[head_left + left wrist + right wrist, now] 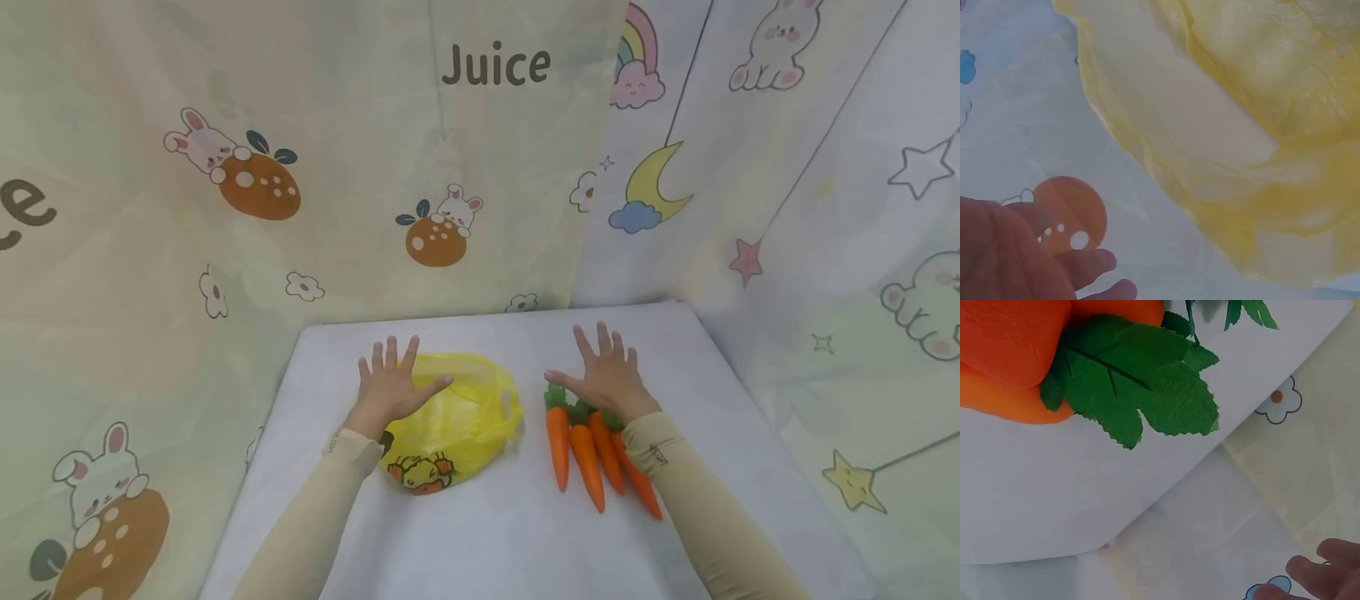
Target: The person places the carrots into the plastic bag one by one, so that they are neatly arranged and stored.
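Near the bag (453,417), left grip (390,387) spreads wide, empty; near carrots (588,467), right grip (609,382) likewise.

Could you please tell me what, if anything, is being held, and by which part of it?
Nothing is held: the left grip is spread open near the bag, the right grip near the carrots.

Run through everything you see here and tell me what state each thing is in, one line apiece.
Bag: mouth open, crumpled, lying on the table.
Carrots: four, side by side, outside the bag.
Leaves: at the carrots' thick ends, spread out.
Left hand: spread wide, holding nothing.
Right hand: spread wide, holding nothing.
Sleeves: down to the wrists.
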{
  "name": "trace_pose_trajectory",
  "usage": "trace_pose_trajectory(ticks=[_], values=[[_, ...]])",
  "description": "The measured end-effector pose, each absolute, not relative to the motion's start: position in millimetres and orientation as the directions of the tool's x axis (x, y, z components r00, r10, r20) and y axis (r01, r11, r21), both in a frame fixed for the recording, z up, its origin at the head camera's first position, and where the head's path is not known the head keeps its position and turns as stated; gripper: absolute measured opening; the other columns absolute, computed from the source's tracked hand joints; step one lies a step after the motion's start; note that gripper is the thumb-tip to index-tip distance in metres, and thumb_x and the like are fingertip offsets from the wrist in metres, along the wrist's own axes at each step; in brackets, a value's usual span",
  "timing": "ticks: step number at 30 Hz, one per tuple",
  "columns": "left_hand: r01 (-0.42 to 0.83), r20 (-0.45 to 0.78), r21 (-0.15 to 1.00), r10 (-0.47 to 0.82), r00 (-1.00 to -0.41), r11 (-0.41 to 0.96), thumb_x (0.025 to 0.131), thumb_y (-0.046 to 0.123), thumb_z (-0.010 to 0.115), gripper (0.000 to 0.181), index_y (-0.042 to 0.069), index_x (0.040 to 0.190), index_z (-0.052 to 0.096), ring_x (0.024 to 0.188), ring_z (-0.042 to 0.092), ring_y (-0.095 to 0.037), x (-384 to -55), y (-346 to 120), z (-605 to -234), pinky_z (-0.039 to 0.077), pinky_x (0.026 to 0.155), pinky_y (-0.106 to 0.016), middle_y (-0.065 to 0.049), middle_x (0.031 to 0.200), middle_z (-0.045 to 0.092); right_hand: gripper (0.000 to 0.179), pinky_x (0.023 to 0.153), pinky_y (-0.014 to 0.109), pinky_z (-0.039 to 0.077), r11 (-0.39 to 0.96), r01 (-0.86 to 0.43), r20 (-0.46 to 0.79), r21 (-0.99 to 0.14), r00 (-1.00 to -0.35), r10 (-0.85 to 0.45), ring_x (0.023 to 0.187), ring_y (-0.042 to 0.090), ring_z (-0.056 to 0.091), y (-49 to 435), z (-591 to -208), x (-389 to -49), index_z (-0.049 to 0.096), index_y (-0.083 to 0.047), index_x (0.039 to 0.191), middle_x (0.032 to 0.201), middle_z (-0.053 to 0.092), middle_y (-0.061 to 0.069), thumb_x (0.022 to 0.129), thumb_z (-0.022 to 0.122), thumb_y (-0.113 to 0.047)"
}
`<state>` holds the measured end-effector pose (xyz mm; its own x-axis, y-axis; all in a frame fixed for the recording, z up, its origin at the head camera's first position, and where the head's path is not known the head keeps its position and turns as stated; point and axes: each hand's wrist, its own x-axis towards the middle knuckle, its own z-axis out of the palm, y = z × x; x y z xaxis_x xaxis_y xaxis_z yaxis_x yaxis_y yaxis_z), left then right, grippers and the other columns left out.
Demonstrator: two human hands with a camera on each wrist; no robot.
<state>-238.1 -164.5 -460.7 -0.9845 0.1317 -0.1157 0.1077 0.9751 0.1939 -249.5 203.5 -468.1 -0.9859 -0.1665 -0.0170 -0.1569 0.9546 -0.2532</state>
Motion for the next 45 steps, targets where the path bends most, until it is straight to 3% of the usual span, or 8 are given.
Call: trace_pose_trajectory(ticks=[6, 17, 27, 36, 39, 41, 43, 45], values=[[0.106, -0.045, 0.217, 0.118, -0.992, 0.970, 0.083, 0.090, 0.029, 0.114, 0.016, 0.164, 0.000, 0.150, 0.000, -0.050, -240, -172, -466, 0.001, 0.115, -0.073, -0.027, 0.165, 0.000, 0.122, 0.116, 0.070, 0.013, 0.930, -0.169, 0.005, -0.325, -0.984, -0.177, 0.147, 0.053, 0.012, 197, -461, -249, 0.003, -0.011, 0.163, 0.166, 0.000, 0.027, 0.080, 0.048, -0.087], [-0.039, 0.052, 0.437, -0.068, -0.996, 0.899, 0.084, 0.068, 0.065, 0.129, -0.006, 0.156, -0.013, 0.150, 0.005, -0.048, -227, -202, -490, 0.005, 0.118, -0.067, -0.029, 0.164, -0.009, 0.130, 0.119, 0.056, 0.024, 0.882, -0.100, -0.032, -0.461, -0.991, -0.129, 0.150, 0.041, 0.019, 181, -474, -237, -0.004, -0.002, 0.161, 0.167, 0.007, 0.022, 0.079, 0.057, -0.082], [-0.274, -0.132, 0.741, -0.268, -0.954, 0.613, 0.077, 0.053, 0.082, 0.142, 0.003, 0.154, -0.026, 0.151, -0.002, -0.045, -207, -224, -520, 0.009, 0.122, -0.056, -0.023, 0.164, -0.020, 0.113, 0.109, 0.058, 0.041, 0.898, -0.013, -0.049, -0.440, -0.998, -0.038, 0.136, 0.048, 0.041, 163, -480, -224, 0.005, 0.010, 0.157, 0.157, 0.028, 0.034, 0.090, 0.066, -0.058], [-0.384, -0.260, 0.816, -0.318, -0.912, 0.433, 0.078, 0.041, 0.084, 0.135, 0.007, 0.158, -0.019, 0.150, 0.001, -0.047, -201, -230, -547, 0.010, 0.121, -0.060, -0.027, 0.165, -0.008, 0.094, 0.104, 0.057, 0.046, 0.918, 0.002, -0.056, -0.397, -0.998, -0.022, 0.127, 0.044, 0.053, 156, -495, -217, 0.030, 0.012, 0.152, 0.143, 0.051, 0.030, 0.090, 0.072, -0.045], [-0.395, -0.273, 0.838, -0.336, -0.901, 0.377, 0.081, 0.033, 0.082, 0.128, 0.008, 0.160, -0.016, 0.151, 0.002, -0.046, -201, -229, -553, 0.011, 0.121, -0.059, -0.026, 0.166, -0.006, 0.077, 0.097, 0.055, 0.051, 0.926, 0.003, -0.074, -0.377, -0.997, -0.027, 0.114, 0.041, 0.061, 154, -498, -216, 0.049, 0.009, 0.141, 0.126, 0.063, 0.026, 0.089, 0.074, -0.041], [-0.391, -0.269, 0.850, -0.348, -0.898, 0.352, 0.083, 0.026, 0.079, 0.122, 0.007, 0.160, -0.013, 0.151, 0.002, -0.045, -201, -227, -557, 0.010, 0.121, -0.058, -0.025, 0.166, -0.005, 0.057, 0.083, 0.050, 0.056, 0.936, 0.003, -0.081, -0.351, -0.996, -0.027, 0.094, 0.037, 0.065, 151, -499, -218, 0.063, 0.006, 0.118, 0.102, 0.069, 0.021, 0.087, 0.076, -0.039], [-0.382, -0.261, 0.865, -0.358, -0.896, 0.325, 0.085, 0.019, 0.076, 0.115, 0.006, 0.161, -0.010, 0.151, 0.001, -0.044, -201, -226, -560, 0.010, 0.122, -0.057, -0.023, 0.167, -0.003, 0.040, 0.068, 0.043, 0.055, 0.938, 0.015, -0.096, -0.345, -0.995, -0.020, 0.075, 0.029, 0.061, 150, -501, -220, 0.064, -0.001, 0.092, 0.080, 0.064, 0.011, 0.084, 0.079, -0.037], [-0.373, -0.254, 0.879, -0.371, -0.893, 0.296, 0.087, 0.012, 0.072, 0.109, 0.005, 0.161, -0.007, 0.152, 0.002, -0.042, -201, -225, -563, 0.010, 0.122, -0.056, -0.022, 0.167, -0.001, 0.038, 0.058, 0.037, 0.048, 0.937, 0.029, -0.114, -0.349, -0.993, -0.011, 0.063, 0.024, 0.052, 149, -502, -221, 0.055, -0.008, 0.074, 0.066, 0.052, 0.005, 0.082, 0.081, -0.034]])
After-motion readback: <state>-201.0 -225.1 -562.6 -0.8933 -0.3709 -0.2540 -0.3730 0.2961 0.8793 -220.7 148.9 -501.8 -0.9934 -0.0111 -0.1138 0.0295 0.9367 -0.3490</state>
